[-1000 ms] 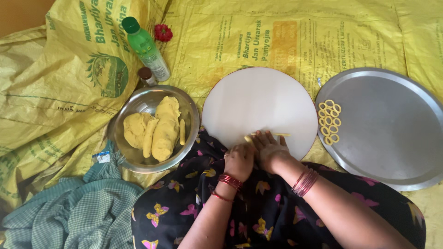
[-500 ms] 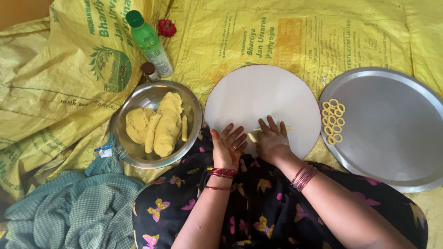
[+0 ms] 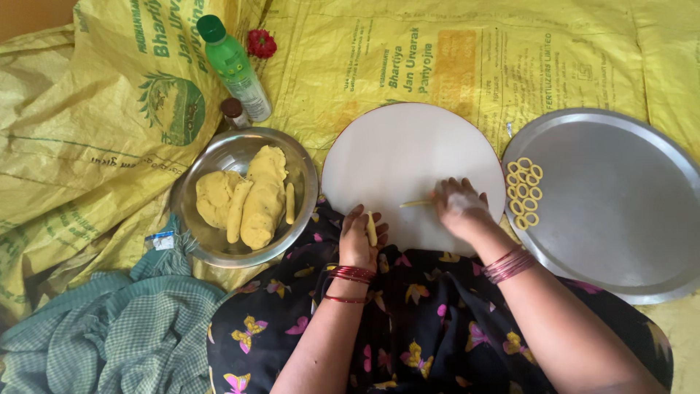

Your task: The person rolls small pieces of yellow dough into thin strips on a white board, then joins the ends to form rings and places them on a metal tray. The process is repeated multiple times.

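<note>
A round white board [image 3: 408, 157] lies in front of me on yellow sacking. My left hand [image 3: 359, 239] rests at the board's near edge, holding a short yellow dough stick [image 3: 371, 228] between its fingers. My right hand [image 3: 460, 206] presses flat on the board, with a thin dough strand [image 3: 414, 204] sticking out to its left. A steel bowl [image 3: 219, 153] on the left holds lumps and rolls of yellow dough [image 3: 259, 197]. On the right, a large steel plate [image 3: 620, 197] carries several small dough rings [image 3: 526, 192] near its left rim.
A green plastic bottle [image 3: 235, 67] lies behind the bowl with a small brown-capped jar [image 3: 234, 111] and a red cap-like object [image 3: 261, 44]. Green checked cloth [image 3: 109, 328] is bunched at the lower left. Yellow printed sacks [image 3: 87, 131] cover the floor.
My hands were together rolling dough at the board's near edge. They have parted: the left hand now holds a short piece, and the right has moved right over a thin strand.
</note>
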